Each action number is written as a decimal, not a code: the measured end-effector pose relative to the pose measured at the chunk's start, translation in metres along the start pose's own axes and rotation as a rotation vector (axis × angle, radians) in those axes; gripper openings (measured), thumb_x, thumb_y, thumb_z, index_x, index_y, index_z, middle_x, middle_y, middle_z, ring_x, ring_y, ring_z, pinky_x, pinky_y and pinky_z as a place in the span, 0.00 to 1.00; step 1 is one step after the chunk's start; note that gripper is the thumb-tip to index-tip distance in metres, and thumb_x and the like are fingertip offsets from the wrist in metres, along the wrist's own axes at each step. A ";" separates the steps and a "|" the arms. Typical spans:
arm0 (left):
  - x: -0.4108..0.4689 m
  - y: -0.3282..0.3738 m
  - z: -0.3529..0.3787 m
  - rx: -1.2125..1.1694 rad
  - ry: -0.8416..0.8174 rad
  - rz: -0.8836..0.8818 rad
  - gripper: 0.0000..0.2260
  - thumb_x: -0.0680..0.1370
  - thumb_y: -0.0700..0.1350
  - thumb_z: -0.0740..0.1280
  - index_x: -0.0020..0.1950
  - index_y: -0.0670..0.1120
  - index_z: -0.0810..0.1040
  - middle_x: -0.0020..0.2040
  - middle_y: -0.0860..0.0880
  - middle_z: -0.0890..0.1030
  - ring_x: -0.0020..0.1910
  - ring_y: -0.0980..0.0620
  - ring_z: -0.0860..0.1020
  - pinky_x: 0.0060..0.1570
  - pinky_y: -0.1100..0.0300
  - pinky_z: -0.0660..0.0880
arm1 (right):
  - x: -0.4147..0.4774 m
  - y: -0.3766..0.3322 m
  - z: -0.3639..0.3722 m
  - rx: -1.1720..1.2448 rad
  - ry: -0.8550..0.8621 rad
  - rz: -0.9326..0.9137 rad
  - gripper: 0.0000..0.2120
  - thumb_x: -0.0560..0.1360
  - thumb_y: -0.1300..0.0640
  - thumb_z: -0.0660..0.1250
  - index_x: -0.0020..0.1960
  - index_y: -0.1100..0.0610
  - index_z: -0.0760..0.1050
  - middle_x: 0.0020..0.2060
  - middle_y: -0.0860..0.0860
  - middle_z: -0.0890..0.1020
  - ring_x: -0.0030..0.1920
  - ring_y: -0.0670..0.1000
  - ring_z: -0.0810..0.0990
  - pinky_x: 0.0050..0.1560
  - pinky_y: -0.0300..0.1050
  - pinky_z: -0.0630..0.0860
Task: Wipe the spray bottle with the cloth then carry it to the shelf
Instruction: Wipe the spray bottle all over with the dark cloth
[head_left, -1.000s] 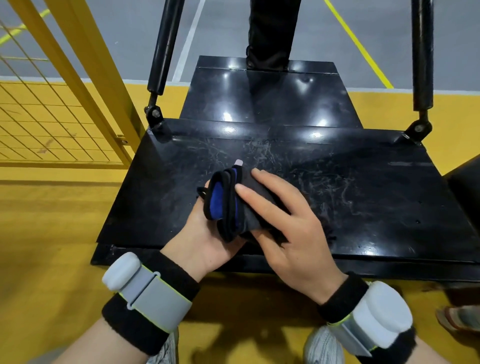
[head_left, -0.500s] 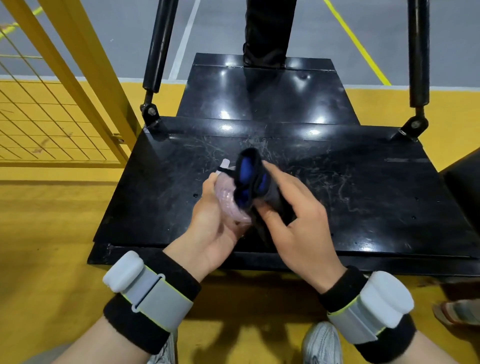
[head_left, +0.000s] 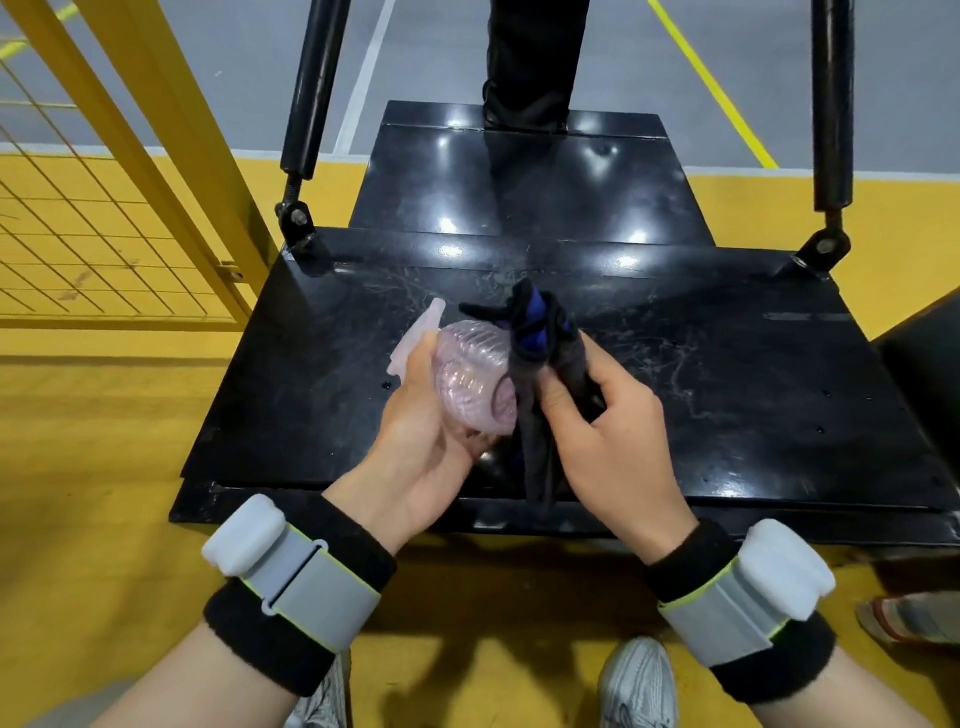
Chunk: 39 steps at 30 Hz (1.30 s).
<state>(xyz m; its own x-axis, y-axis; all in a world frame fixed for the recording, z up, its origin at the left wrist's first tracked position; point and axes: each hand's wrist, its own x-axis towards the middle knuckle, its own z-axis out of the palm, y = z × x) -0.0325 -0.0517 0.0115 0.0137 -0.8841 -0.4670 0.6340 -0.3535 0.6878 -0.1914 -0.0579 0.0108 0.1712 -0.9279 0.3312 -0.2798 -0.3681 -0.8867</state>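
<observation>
Head view: left hand fingers grip spray bottle; right hand fingers pinch cloth against it.
Progress: wiping underway; carry to shelf remains.

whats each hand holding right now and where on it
The left hand grips the spray bottle around its ribbed body, leaving the nozzle free. The right hand pinches the cloth near its bunched middle.

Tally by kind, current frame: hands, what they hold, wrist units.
spray bottle: 1
cloth: 1
hands: 2, left hand grips the bottle, right hand grips the cloth
wrist units: 2
total: 6
</observation>
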 end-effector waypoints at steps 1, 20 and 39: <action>-0.001 0.003 -0.002 0.000 -0.040 -0.003 0.21 0.85 0.59 0.57 0.53 0.49 0.85 0.48 0.47 0.87 0.42 0.52 0.86 0.40 0.57 0.82 | -0.001 0.000 -0.001 -0.042 -0.039 -0.037 0.21 0.80 0.58 0.70 0.72 0.49 0.76 0.63 0.39 0.83 0.66 0.38 0.79 0.66 0.37 0.74; -0.017 0.011 0.002 0.235 -0.060 0.066 0.32 0.68 0.49 0.75 0.70 0.41 0.76 0.63 0.40 0.83 0.55 0.45 0.82 0.63 0.44 0.76 | 0.010 0.007 -0.010 0.365 -0.250 0.378 0.16 0.81 0.50 0.59 0.53 0.35 0.84 0.53 0.37 0.87 0.57 0.37 0.83 0.57 0.33 0.77; -0.015 0.002 -0.001 0.482 -0.110 -0.012 0.23 0.72 0.61 0.74 0.60 0.50 0.77 0.52 0.53 0.87 0.51 0.52 0.85 0.53 0.48 0.83 | 0.014 0.012 -0.004 0.667 -0.083 0.624 0.12 0.81 0.50 0.64 0.52 0.49 0.87 0.51 0.54 0.89 0.49 0.53 0.89 0.45 0.44 0.84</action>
<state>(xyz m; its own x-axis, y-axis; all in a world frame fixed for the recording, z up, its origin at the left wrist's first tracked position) -0.0313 -0.0388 0.0193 -0.0898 -0.8969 -0.4330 0.2036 -0.4421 0.8736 -0.1962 -0.0752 0.0061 0.2464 -0.9304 -0.2713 0.2544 0.3322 -0.9082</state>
